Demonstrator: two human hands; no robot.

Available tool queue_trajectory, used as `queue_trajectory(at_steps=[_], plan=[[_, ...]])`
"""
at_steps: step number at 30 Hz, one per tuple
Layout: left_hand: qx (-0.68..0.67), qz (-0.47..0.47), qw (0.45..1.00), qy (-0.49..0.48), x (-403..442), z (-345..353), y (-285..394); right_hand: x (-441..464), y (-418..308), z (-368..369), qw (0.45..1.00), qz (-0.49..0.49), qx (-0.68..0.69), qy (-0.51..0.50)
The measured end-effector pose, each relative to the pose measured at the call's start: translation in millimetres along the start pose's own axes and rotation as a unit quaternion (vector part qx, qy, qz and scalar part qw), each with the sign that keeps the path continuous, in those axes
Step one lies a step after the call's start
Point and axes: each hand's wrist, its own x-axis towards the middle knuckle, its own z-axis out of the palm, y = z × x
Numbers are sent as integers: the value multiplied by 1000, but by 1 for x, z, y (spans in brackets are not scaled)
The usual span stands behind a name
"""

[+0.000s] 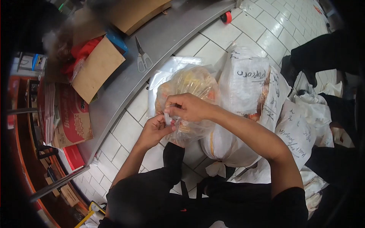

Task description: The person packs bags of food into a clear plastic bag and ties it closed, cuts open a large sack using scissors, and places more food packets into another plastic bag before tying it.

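A clear plastic bag [190,85] with yellowish and orange contents stands below my chest, on a silvery sheet [155,81]. Both hands meet at its gathered top, on the bag's near left side. My right hand [182,106] pinches the twisted plastic between thumb and fingers. Just below and to the left, my left hand [157,129] also has its thumb and fingertips closed on the bag's neck. What lies between the fingertips is mostly hidden.
Scissors [144,57] lie on the metal table [114,89] beside cardboard [98,69]. A red carton [72,117] stands at left. White marked sacks [247,83] crowd the right side of the tiled floor. Other people's dark-clothed legs [323,53] are at far right.
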Motion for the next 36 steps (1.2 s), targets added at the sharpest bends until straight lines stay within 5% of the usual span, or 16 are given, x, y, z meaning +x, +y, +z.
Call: queue_trajectory(at_steps=[1, 3, 4, 7, 10, 13, 19, 21, 27, 31, 34, 36], plan=[[5, 2, 1000, 6, -2, 2, 6, 2, 5, 6, 1000, 0, 4, 6], [109, -47, 992, 45, -6, 5, 22, 11, 13, 19, 923, -329, -139, 142], [109, -49, 992, 45, -10, 7, 27, 11, 13, 23, 924, -328, -138, 142], [178, -64, 980, 69, -16, 10, 25, 11, 15, 27, 971, -210, -111, 42], [65, 5, 994, 90, -13, 7, 12, 20, 19, 18, 982, -150, -106, 41], [140, -60, 984, 88, -14, 3, 12, 23, 13, 14, 997, -60, -53, -18], [-52, 73, 986, 138, 4, 11, -1, 28, 9, 15, 997, 57, 51, -22], [113, 95, 970, 192, 8, 9, -7, 32, 18, 26, 989, 12, -92, 114], [352, 122, 891, 258, 11, 26, 2, 33, 18, 31, 965, 86, -90, 230], [431, 226, 836, 253, 16, 20, -13, 36, 25, 33, 959, 117, -93, 241], [506, 317, 773, 213, 19, 16, -19, 35, 27, 28, 956, 51, -145, 248], [489, 305, 791, 205, 19, 16, -23, 22, 5, 13, 988, 109, -38, 99]])
